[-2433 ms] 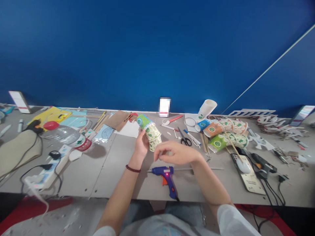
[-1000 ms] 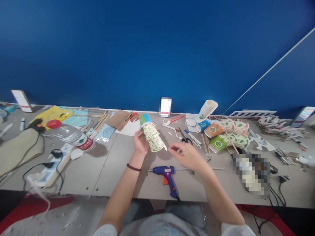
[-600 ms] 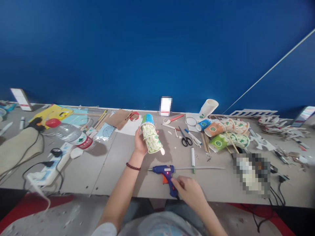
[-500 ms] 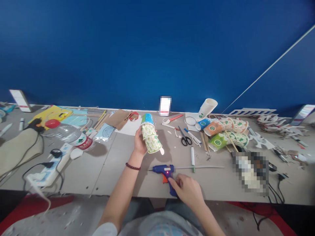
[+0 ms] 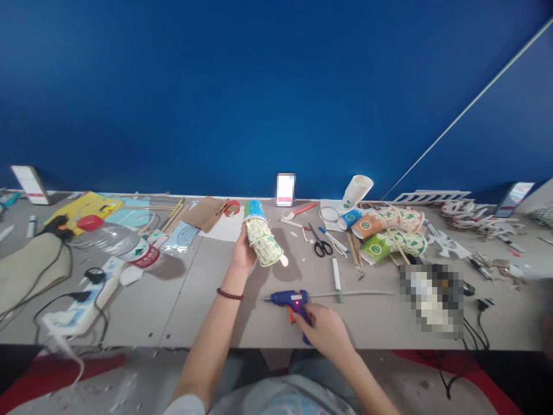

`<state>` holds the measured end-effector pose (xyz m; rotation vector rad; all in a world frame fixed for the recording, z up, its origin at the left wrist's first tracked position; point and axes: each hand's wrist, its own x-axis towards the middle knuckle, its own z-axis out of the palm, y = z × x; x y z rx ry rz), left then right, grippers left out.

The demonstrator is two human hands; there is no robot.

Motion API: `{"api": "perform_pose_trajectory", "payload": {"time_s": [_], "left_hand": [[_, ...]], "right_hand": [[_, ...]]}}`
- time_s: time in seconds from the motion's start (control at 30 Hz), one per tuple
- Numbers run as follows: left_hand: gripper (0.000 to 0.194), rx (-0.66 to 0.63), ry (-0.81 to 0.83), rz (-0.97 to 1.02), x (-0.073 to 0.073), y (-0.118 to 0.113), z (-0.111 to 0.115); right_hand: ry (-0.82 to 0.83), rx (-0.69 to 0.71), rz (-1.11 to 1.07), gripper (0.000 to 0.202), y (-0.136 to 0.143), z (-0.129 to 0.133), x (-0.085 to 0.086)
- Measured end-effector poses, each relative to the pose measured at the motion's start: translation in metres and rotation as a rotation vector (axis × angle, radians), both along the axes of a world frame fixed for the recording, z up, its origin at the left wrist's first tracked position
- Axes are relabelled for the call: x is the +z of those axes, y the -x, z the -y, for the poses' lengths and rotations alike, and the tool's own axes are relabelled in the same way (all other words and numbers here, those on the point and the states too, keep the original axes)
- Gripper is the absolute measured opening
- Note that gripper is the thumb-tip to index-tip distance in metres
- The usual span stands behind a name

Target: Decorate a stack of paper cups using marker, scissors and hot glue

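The left hand, just left of frame centre, grips a stack of nested paper cups with green scale pattern and a blue-and-green cup at the far end. The stack is held clear of the grey tabletop and tilted, open rim toward the lower right, which presents the rim and a small white tab on it to the person's view. The right hand, low and centre-right in the frame, closes around the handle of a blue hot-glue gun with an orange trigger. The gun lies on the tabletop, nozzle pointing left, a red indicator lit on its body; a glue stick protrudes from its rear toward the right. The gun lies directly below the cup stack in the frame, near but apart from it.

A pair of black-handled scissors and a pile of coloured paper cups lie to the upper right of the stack.
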<state>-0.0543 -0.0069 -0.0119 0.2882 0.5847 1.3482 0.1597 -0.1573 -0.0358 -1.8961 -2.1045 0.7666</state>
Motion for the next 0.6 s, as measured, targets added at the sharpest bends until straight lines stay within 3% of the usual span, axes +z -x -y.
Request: {"api": "perform_pose_trajectory", "payload": {"time_s": [0.13,0.27,0.4,0.5,0.6], "left_hand": [[0.050,0.003,-0.021,-0.023,-0.002,0.000,-0.001],[0.049,0.009,-0.037,0.009,-0.004,0.002,-0.001],[0.060,0.044,-0.060,-0.018,-0.003,0.001,0.002],[0.057,0.055,-0.070,-0.084,0.000,-0.002,0.006],[0.054,0.052,-0.088,-0.144,0.001,-0.005,0.008]], "right_hand": [[-0.012,-0.097,-0.153,0.040,-0.011,0.000,-0.008],[0.006,-0.279,-0.407,0.043,-0.017,0.001,-0.015],[0.188,-0.372,-0.814,0.043,-0.020,0.001,-0.011],[0.354,-0.407,-1.083,0.043,-0.021,0.002,-0.003],[0.373,-0.455,-1.258,0.039,-0.022,-0.001,0.003]]}}
